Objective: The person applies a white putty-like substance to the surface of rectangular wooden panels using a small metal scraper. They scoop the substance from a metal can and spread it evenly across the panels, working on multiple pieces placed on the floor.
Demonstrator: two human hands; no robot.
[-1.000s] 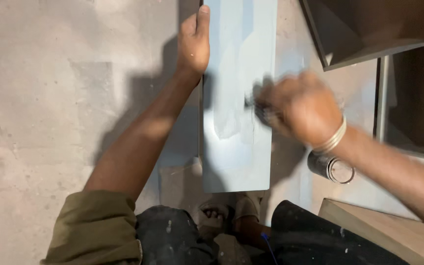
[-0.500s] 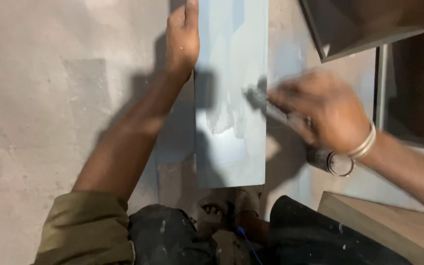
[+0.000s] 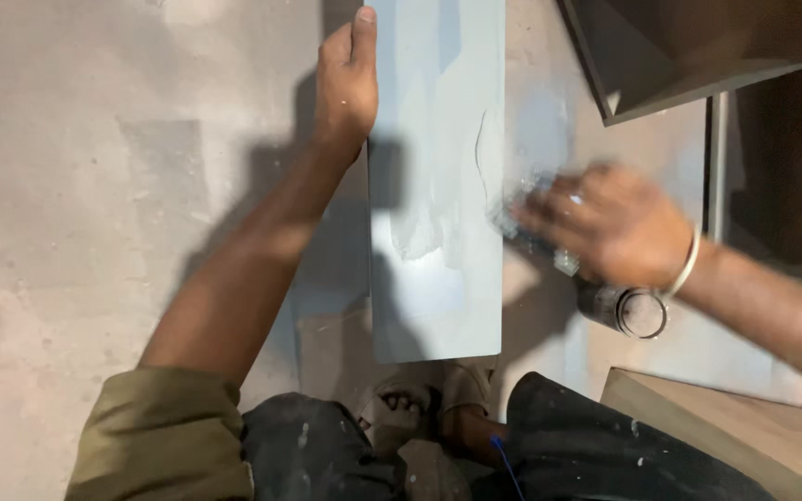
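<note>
Head view: left hand (image 3: pixel 345 79) lies open, flat against the grey board's (image 3: pixel 438 186) left edge. Right hand (image 3: pixel 605 223), blurred, grips a small tool (image 3: pixel 512 225) at its right edge; bare floor (image 3: pixel 95 186) lies left.

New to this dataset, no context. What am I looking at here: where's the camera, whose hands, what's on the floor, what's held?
There is no machine: a person works with two bare hands, filmed by one camera on their head looking down. The left hand rests flat against the left edge of a long grey-painted board lying on the concrete floor. The right hand, blurred by motion, grips a small tool at the board's right edge; its kind is unclear. A small round tin stands by that wrist. A wooden plank lies lower right, dark cabinet parts upper right.
</note>
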